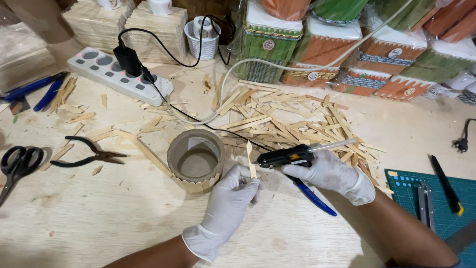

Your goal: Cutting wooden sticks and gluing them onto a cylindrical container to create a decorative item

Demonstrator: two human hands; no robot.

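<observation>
While my gloved left hand (229, 194) pinches a pointed wooden stick (251, 159) upright just beside the cardboard ring (195, 160), my right hand (331, 173) grips the glue gun (287, 156), its nozzle at the stick.

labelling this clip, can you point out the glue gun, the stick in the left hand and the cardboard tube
glue gun (285, 157): head view, on its black body, gripped by the right hand (331, 174).
wooden stick (251, 159): head view, mid-shaft, held upright by the left hand (229, 197).
cardboard tube (174, 149): head view, on its left rim.
</observation>
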